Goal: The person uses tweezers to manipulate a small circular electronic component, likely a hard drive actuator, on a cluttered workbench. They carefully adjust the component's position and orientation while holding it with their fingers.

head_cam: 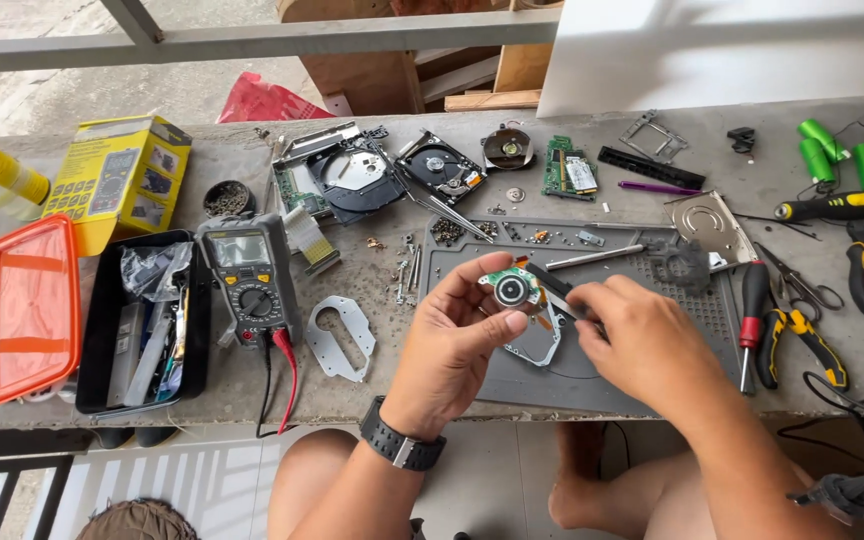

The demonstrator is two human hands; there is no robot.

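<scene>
Your left hand (457, 335) pinches the small motor board (512, 290) up off the grey mat (652, 300), tilted toward you so it's easy to see. Your right hand (637, 340) is closed round a dark tool (550, 283), its tip touching the board; the multimeter (249, 275) sits left on the tabletop (372, 150).

The small round shiny metal motor on its green board (510, 290) looks smooth; the flat grey rubber mat (652, 300) looks dull.
</scene>
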